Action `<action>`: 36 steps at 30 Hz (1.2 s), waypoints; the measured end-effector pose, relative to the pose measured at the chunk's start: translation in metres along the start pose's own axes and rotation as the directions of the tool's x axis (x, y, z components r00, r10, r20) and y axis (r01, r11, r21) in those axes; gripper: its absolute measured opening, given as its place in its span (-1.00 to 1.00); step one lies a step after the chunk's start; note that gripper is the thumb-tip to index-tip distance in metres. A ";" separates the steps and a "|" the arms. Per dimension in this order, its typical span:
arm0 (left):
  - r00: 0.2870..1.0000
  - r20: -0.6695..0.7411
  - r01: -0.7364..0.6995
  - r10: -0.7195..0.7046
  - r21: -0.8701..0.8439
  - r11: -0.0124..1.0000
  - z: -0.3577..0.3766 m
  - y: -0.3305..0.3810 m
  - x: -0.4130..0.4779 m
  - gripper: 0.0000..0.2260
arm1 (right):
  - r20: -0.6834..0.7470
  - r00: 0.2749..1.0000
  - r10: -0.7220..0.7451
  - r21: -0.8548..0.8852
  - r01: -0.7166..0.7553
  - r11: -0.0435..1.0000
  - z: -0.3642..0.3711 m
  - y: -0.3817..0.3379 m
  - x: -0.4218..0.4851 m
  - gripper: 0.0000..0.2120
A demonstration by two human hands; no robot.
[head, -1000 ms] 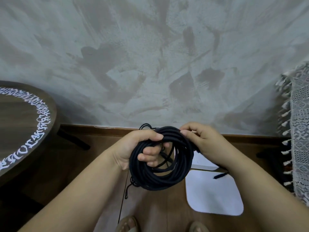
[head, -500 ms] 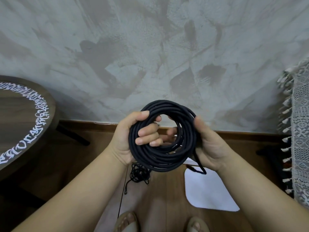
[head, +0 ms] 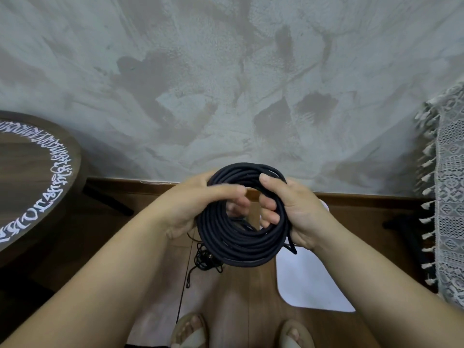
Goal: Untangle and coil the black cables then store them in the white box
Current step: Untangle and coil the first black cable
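Head view. Item: coiled black cable (head: 241, 247), a ring facing us, held above and left of the white box (head: 308, 285). We judge the box nearer the right hand (head: 301, 214).
Right grip: thumb over, fingers through the ring, clamped on it.
Left hand (head: 185, 212): blurred; its grip looks wrapped round the ring too.
Thin black tangle (head: 206, 259): on the floor, left of the box.

The only lettering in view is a ring of white ornamental script (head: 59, 172) running round the top of the dark round wooden table (head: 25, 194) at the left edge of the frame; its characters are dense, stylised and seen at a slant, so no word, brand or number can be made out from it
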State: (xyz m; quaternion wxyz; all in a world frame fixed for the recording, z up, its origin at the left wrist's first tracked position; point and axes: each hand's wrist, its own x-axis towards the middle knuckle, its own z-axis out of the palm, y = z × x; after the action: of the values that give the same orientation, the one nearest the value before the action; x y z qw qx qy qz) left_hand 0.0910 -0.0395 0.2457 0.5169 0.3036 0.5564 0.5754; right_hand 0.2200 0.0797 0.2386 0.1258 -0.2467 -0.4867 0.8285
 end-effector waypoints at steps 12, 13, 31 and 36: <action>0.982 -0.183 -0.052 0.050 -0.009 0.999 0.012 -0.005 0.001 -0.79 | 0.073 0.997 -0.035 -0.273 0.054 0.961 -0.008 -0.005 -0.004 -0.50; 0.977 -0.204 -0.057 0.055 -0.004 0.998 0.010 -0.006 0.001 -0.76 | 0.078 0.997 -0.009 -0.350 0.036 0.936 -0.014 -0.005 -0.003 -0.46; 0.937 -0.336 -0.142 0.096 -0.117 0.983 -0.011 -0.001 0.001 -0.58 | -0.123 0.955 -0.269 -0.964 -0.052 0.259 -0.073 0.009 0.023 -0.80; 0.941 -0.312 -0.157 0.129 -0.066 0.985 -0.007 -0.004 0.002 -0.64 | -0.271 0.928 -0.256 -0.697 -0.006 0.717 -0.053 0.024 0.030 -0.76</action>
State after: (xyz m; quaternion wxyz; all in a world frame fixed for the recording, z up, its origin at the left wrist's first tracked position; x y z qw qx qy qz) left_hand 0.0851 -0.0402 0.2405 0.3942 0.2264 0.5800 0.6760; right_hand 0.2235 0.1210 0.1877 0.1663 -0.3841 -0.7436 0.5214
